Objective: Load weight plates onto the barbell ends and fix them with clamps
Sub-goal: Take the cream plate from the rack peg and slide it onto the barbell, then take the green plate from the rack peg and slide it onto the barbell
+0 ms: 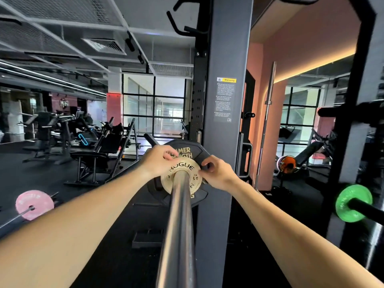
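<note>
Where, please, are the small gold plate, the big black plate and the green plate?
small gold plate (194, 180): head view, its right face.
big black plate (193, 149): head view, its upper face.
green plate (351, 199): head view, its upper face.

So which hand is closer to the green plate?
Right. The right hand grips the gold plate's right edge, on the same side as the green plate at the far right. The left hand holds the gold plate's upper left edge, farther away.

small tan plate (181, 179) on barbell sleeve (178, 225) | against big black plate (187, 151)
</note>
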